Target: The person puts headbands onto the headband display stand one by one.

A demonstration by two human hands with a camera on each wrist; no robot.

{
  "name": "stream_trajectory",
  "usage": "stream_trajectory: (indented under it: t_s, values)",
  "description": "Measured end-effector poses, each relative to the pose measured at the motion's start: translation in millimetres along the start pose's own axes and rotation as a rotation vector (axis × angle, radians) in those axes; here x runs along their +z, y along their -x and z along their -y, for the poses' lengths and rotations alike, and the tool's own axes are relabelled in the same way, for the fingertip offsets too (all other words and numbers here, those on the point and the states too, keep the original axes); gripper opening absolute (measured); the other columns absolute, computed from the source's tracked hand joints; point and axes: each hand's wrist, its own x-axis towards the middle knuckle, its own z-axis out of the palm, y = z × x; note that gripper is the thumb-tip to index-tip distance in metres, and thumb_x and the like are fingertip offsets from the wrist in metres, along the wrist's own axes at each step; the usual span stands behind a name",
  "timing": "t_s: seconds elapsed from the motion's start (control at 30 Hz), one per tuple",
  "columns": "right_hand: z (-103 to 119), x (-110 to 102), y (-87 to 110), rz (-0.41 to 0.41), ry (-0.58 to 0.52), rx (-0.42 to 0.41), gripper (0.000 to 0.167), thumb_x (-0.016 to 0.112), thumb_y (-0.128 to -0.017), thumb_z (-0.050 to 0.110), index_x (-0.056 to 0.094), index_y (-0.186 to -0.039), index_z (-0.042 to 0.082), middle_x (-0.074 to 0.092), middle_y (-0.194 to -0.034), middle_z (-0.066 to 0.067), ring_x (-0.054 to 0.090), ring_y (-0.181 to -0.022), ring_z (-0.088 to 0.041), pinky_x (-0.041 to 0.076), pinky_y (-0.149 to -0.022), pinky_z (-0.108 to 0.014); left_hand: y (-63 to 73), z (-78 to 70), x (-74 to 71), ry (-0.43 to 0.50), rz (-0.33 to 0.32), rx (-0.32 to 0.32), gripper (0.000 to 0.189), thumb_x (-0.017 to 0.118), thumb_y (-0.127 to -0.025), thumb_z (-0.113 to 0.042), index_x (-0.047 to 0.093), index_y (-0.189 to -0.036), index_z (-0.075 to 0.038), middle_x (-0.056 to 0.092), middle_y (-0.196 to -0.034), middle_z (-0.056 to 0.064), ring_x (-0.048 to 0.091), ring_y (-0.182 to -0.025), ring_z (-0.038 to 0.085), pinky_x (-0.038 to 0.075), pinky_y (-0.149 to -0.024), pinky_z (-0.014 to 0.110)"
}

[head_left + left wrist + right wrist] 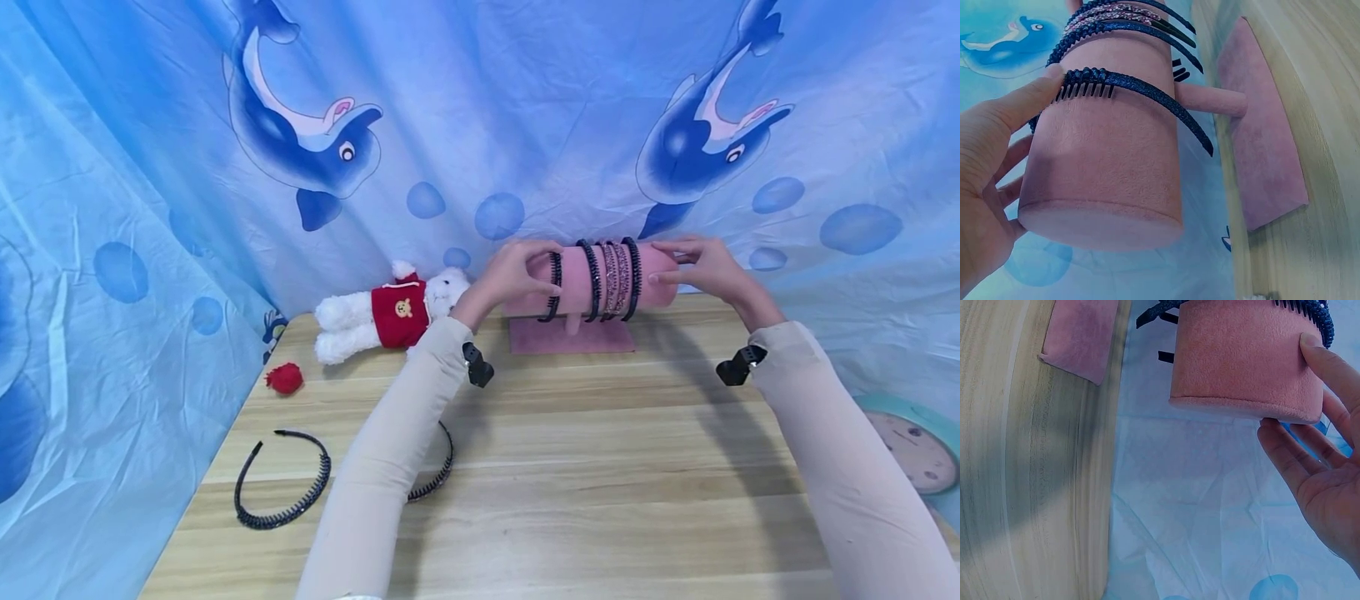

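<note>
A pink plush headband stand [573, 283] has a horizontal roll on a short post above a flat base [536, 338]. My left hand [508, 272] is at the roll's left end, its thumb and fingers on a black toothed headband [1147, 87] that sits round the roll. Some of those fingers are hidden behind the roll. At the other end my right hand [711, 265] holds the roll, thumb on its surface and fingers behind. Between the hands, a black headband [593, 282], pink glittery headbands [617, 279] and another black headband [635, 279] stand close together.
A white plush bear [352, 321] in a red top lies left of the stand. Near it is a red fuzzy ball [285, 378]. One black headband [318, 483] lies on the table [600, 467]; my left sleeve partly covers another headband [448, 467]. A blue dolphin curtain [570, 125] hangs behind.
</note>
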Motion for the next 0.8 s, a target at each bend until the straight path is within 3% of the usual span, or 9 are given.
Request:
stream_trajectory:
  t_s: [0.17, 0.3, 0.6, 0.8]
  values:
    - [1.7, 0.2, 1.8, -0.006, 0.018, 0.007, 0.07, 0.081, -0.089, 0.023, 0.05, -0.15, 0.011, 0.037, -0.161, -0.022, 0.05, -0.134, -0.046, 0.046, -0.082, -0.011, 1.5, -2.4, -2.5, -0.005, 0.029, -0.03, 0.081, 0.095, -0.069, -0.036, 0.059, -0.142, -0.028, 0.052, -0.155, -0.004, 0.039, -0.149, 0.024, 0.025, -0.128, 0.048]
    - [3.0, -0.6, 3.4, -0.005, 0.03, 0.011, 0.071, 0.081, -0.089, 0.026, 0.05, -0.15, 0.012, 0.037, -0.161, -0.022, 0.051, -0.134, -0.046, 0.049, -0.089, -0.021, -0.1, -2.0, 0.4, -0.028, 0.01, -0.015, 0.078, 0.094, -0.07, -0.04, 0.06, -0.14, -0.029, 0.054, -0.153, -0.006, 0.042, -0.147, 0.022, 0.026, -0.127, 0.049]
    - [4.5, -0.5, 5.5, -0.012, 0.021, 0.006, 0.072, 0.082, -0.087, 0.028, 0.051, -0.15, 0.011, 0.04, -0.159, -0.022, 0.05, -0.134, -0.046, 0.046, -0.079, -0.01, -5.2, -1.9, 9.2, -0.068, -0.039, -0.011, 0.079, 0.091, -0.071, -0.048, 0.059, -0.141, -0.029, 0.054, -0.152, -0.006, 0.043, -0.146, 0.019, 0.025, -0.127, 0.045]
    - [1.8, -0.2, 5.1, -0.015, 0.028, -0.007, 0.072, 0.083, -0.087, 0.028, 0.052, -0.149, 0.011, 0.04, -0.159, -0.021, 0.051, -0.134, -0.046, 0.046, -0.081, -0.011, -9.3, -8.8, 16.3, -0.109, -0.057, -0.018, 0.079, 0.089, -0.073, -0.052, 0.058, -0.141, -0.029, 0.054, -0.152, -0.007, 0.044, -0.146, 0.021, 0.027, -0.126, 0.05]
